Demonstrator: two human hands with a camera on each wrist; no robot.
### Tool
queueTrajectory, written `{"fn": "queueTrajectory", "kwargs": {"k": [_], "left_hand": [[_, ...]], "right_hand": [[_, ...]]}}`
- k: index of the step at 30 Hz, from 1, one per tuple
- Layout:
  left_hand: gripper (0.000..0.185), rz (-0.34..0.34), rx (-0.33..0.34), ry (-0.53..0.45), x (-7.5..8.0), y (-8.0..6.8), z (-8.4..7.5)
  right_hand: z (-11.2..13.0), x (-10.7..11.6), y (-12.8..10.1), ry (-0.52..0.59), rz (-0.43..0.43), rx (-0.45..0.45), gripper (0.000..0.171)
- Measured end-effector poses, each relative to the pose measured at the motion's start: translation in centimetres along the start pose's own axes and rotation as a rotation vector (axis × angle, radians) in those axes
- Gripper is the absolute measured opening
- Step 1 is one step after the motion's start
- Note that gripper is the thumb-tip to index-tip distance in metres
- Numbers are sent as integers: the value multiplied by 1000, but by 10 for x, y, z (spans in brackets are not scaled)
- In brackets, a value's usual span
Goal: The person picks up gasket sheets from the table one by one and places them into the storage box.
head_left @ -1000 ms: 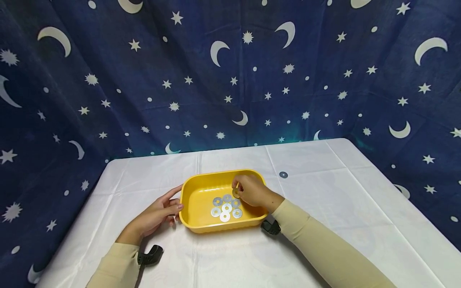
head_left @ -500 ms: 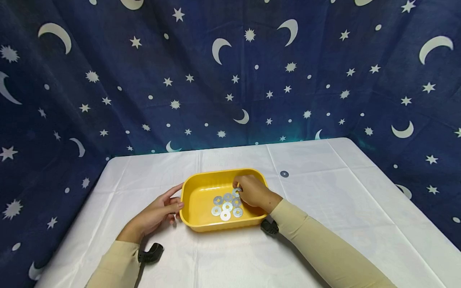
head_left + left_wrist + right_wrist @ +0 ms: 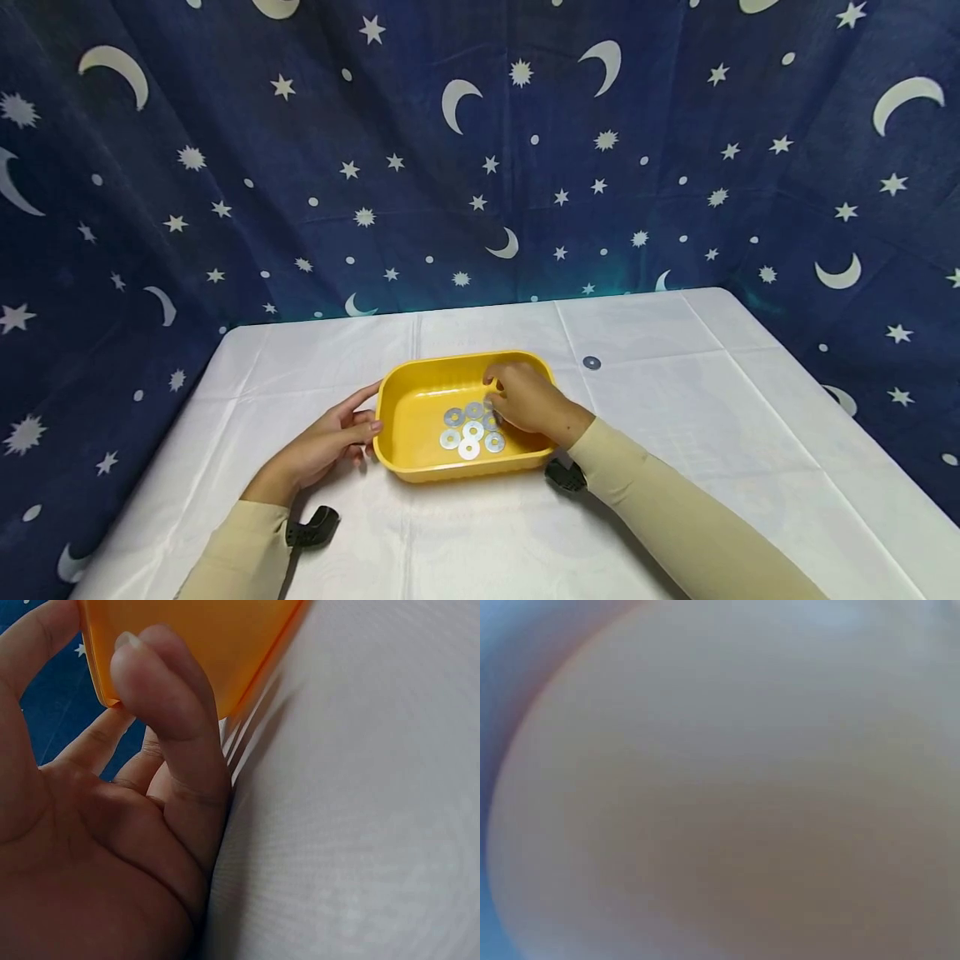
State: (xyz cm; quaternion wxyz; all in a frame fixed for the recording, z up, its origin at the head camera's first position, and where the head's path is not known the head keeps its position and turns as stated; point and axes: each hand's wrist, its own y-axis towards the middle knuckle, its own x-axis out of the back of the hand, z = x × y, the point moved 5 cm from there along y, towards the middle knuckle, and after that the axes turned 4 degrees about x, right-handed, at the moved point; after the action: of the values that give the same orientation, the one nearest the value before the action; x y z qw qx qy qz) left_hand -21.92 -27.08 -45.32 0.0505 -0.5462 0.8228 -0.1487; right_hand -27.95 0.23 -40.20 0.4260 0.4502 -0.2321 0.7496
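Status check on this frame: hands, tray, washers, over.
Left hand steadies yellow tray by its left rim. Right hand inside tray, over the washers; grip hidden. One stray washer on the tablecloth.

A shallow yellow plastic tray [image 3: 408,400] sits mid-table on the white tablecloth [image 3: 675,433], flat round metal washers [image 3: 468,429] lying inside it, one lone washer [image 3: 592,362] behind its right.
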Motion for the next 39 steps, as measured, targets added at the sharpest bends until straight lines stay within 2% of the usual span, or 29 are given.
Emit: {"fn": "queueTrajectory", "kwargs": {"k": [5,8,15,19,23,27,32,39], "left_hand": [[75,-3,5,8,1,3,-3],[75,-5,6,15,2,4,-5],[75,-8,5,19,2,4,-7],[75,-7,1,14,2,5,-8],[75,-7,-4,8,2,6,-7],[76,-6,-7,5,3,7,-6],[75,-4,-3,12,2,9,-3],[75,-1,5,20,1,2,2]], "right_hand": [[2,26,-10,31,-101,41,24],[-6,43,-16,36,-165,39,21],[-48,75,-22,56,-296,-12,17],[-76,88,-26,26,-334,-48,17],[-97,92,-27,-10,-298,-86,19],[-113,89,-25,-27,-211,-150,24],[-130,81,-24,-45,-107,-229,27],[-142,63,-24,-46,-4,-279,29]]}}
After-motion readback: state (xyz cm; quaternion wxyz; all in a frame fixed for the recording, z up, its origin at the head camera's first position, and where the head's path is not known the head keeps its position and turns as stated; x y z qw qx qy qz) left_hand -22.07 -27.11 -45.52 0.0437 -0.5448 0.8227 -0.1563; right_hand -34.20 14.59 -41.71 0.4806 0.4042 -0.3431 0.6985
